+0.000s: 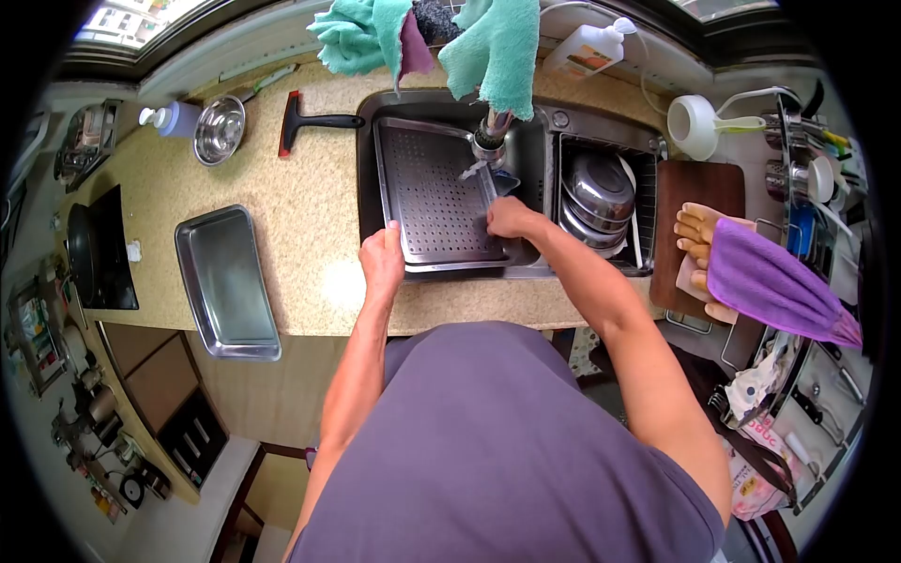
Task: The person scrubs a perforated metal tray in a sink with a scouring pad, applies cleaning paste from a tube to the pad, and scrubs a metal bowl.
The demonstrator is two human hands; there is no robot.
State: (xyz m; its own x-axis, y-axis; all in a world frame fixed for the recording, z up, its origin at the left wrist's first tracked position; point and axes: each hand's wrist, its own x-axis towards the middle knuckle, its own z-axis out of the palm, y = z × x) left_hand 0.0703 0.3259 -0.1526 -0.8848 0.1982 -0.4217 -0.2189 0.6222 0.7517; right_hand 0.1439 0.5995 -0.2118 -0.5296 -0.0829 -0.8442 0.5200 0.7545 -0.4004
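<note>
A perforated metal tray (436, 183) lies tilted in the left basin of the sink (368, 178). My left hand (382, 261) grips its near left edge, thumb along the rim. On the opposite side, my right hand (511, 219) is closed at the tray's right rim, its fingertips partly hidden. Just above that hand is the faucet head (489, 141), with water running from it onto the tray's edge. Behind the tray's right side, a small dark blue item (507, 181) shows in the basin, too covered to name.
Stacked steel bowls (599, 192) fill the rack at right. Left on the counter are a rectangular metal pan (228, 281), a squeegee (314, 122) and a steel bowl (220, 129). Green cloths (493, 56) hang over the faucet. A cutting board (690, 188) and purple cloth (774, 277) are right.
</note>
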